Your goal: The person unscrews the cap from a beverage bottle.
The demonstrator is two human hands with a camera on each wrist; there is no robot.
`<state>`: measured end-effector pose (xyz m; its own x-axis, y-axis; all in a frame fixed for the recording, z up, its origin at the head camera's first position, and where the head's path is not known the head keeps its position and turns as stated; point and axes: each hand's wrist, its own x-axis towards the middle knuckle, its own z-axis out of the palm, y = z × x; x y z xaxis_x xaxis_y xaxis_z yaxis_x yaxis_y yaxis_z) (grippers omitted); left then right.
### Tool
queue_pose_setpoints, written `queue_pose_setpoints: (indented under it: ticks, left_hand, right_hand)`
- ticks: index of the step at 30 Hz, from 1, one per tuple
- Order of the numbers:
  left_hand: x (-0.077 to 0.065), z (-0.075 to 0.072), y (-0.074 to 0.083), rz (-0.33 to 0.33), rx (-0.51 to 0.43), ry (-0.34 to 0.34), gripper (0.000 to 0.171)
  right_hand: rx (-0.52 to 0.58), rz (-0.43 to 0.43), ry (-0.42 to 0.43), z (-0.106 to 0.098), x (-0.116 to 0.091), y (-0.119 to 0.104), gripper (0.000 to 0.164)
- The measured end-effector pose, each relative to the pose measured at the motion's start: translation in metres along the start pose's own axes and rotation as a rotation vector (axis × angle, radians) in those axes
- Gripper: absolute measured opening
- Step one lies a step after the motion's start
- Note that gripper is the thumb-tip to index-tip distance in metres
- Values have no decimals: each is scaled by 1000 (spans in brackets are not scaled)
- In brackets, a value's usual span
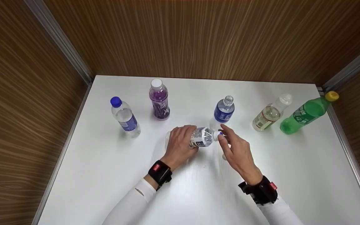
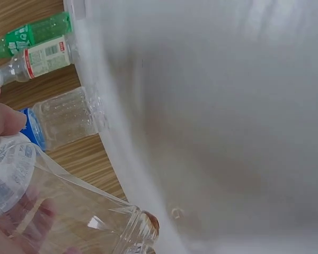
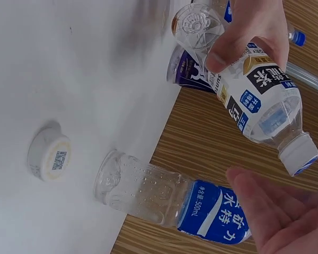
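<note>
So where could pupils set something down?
White tabletop is bare left of the left hand, nearer than the blue-capped clear plastic bottle, and right of the right hand, nearer than the green plastic bottle; crowded between hands, around the white-labelled plastic bottle.

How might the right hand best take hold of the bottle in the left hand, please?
Probably by pinching the round side of its white cap, coming in from the right: the bottle tilts with its cap end toward the right hand, while the left hand grips its body.
</note>
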<state>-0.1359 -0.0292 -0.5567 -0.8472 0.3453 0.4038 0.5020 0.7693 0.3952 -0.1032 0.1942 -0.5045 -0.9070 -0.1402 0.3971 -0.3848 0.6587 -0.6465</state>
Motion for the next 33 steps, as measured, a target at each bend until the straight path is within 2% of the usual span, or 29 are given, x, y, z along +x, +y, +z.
queue_pose_setpoints:
  ticks: [5, 18, 24, 29, 33]
  left_hand:
    - [0, 0, 2, 8, 9, -5, 80]
    - [-3, 1, 4, 48, 16, 17, 78]
    - [-5, -4, 7, 72, -41, -11, 73]
    - [-9, -11, 9, 92, -111, -47, 72]
    - [-10, -17, 9, 77, -181, -81, 71]
  right_hand:
    - [-29, -36, 55, 2, 2, -4, 26]
    - [-53, -82, 64, 2, 3, -1, 19]
    - [-20, -90, 29, -3, 2, 2, 16]
    - [-4, -149, -9, -10, 1, 4, 16]
    - [0, -192, -31, -14, 2, 4, 15]
